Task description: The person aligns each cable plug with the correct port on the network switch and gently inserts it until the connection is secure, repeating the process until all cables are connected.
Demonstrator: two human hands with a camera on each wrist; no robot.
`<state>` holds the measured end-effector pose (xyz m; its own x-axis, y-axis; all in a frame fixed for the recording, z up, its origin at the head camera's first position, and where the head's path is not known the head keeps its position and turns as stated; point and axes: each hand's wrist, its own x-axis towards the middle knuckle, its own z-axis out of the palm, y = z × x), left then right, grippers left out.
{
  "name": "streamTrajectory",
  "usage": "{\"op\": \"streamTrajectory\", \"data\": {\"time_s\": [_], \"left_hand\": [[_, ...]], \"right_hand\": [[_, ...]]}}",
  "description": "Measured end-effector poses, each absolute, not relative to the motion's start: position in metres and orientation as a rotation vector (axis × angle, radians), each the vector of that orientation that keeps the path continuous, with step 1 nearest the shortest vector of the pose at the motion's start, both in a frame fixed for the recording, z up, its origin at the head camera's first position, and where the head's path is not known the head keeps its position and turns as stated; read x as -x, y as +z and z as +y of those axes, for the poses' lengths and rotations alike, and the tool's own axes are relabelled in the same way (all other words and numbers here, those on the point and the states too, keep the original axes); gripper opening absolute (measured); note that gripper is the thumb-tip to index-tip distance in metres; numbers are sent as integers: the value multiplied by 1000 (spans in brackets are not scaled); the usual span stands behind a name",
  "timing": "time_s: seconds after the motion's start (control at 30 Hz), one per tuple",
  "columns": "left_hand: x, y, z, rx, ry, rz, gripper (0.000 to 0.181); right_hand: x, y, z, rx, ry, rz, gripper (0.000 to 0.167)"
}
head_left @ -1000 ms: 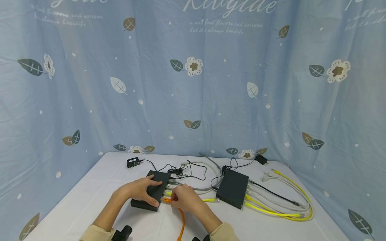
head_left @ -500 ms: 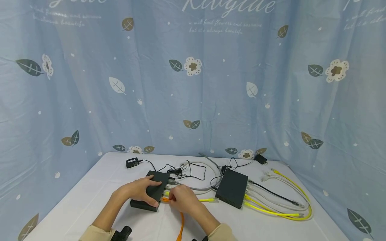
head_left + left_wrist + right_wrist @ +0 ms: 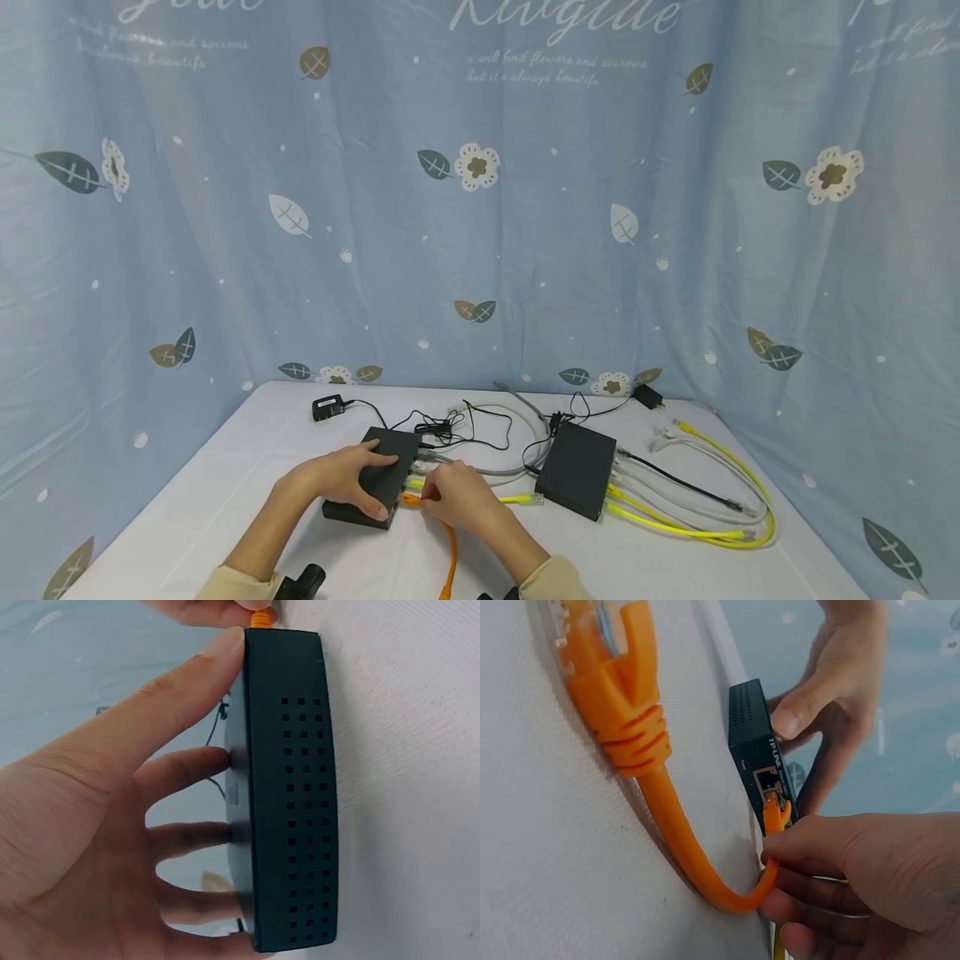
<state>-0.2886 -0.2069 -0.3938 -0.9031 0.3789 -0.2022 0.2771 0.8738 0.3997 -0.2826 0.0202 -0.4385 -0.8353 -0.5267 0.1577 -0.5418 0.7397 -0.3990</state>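
Note:
My left hand [image 3: 341,479] rests on a black TP-Link network switch [image 3: 386,475] at the left of the table. Its fingers spread over the top, and the thumb lies along the edge near the ports. With thumb and fingers my right hand [image 3: 862,885] pinches an orange Ethernet cable [image 3: 697,862] just behind its plug [image 3: 774,814]. The plug sits at a port in the switch's side; how deep cannot be told. An uncovered port [image 3: 766,780] shows beside it. The cable's other plug [image 3: 619,690] hangs loose near the wrist camera. Yellow and grey cables also meet that side of the switch.
A second black switch [image 3: 577,469] stands to the right, with yellow, white and black cables [image 3: 675,479] leading off it. Black power adapters [image 3: 327,407] and tangled thin leads [image 3: 442,427] lie along the back. A patterned blue curtain [image 3: 480,250] hangs behind the white table [image 3: 247,442].
Both hands keep nearly the same place on the switch and the orange cable. Only a slight drift of the head view shows.

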Motion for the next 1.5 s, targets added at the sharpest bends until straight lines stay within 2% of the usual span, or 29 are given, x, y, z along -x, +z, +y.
{"op": "streamTrajectory", "data": {"time_s": [1.5], "left_hand": [[289,-391,-202,-500,453,2790,86]], "right_hand": [[283,-443,13,-950,603,-2789,10]]}}
